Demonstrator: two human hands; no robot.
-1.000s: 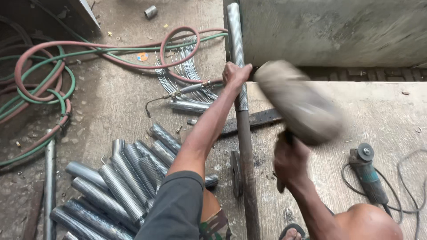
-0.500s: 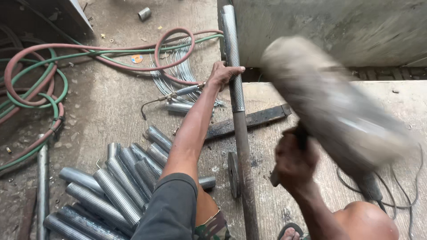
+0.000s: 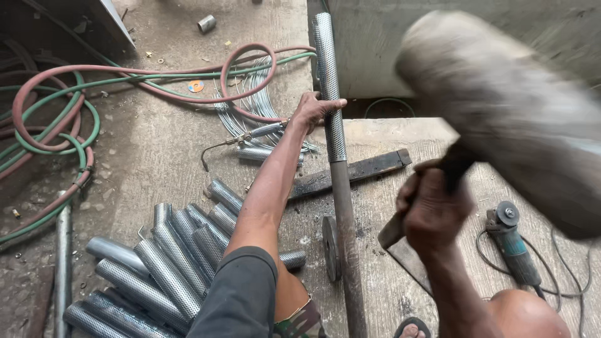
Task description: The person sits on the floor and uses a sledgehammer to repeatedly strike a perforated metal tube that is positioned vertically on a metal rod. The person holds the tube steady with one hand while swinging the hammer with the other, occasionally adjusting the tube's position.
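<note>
At the lower right of the frame the right hand (image 3: 432, 213) is clenched around the wooden handle of a heavy mallet (image 3: 507, 112), whose big blurred head fills the upper right, raised above the work. Just left of it, running from the bottom centre up to the top centre, lies a long rod (image 3: 344, 238) with a perforated steel tube (image 3: 328, 81) sleeved over its far part; a small round flange (image 3: 330, 247) sits against the rod low in the frame. The left hand (image 3: 316, 109) reaches up the middle and grips the perforated tube from the left side, fingers wrapped close to the metal. That is the main hazard as I judge it: a blow that glances off could land on those fingers, or jolt the tube so it skids off the concrete floor (image 3: 156, 156). A dark flat bar (image 3: 354, 172) lies crosswise under the rod and could let it rock. At the right edge an angle grinder (image 3: 513, 241) and its cord lie near the swing and near a foot. At lower left a pile of loose perforated tubes (image 3: 156, 269) could roll, and farther off, at upper left, looped red and green hoses (image 3: 56, 119) could trip someone.
</note>
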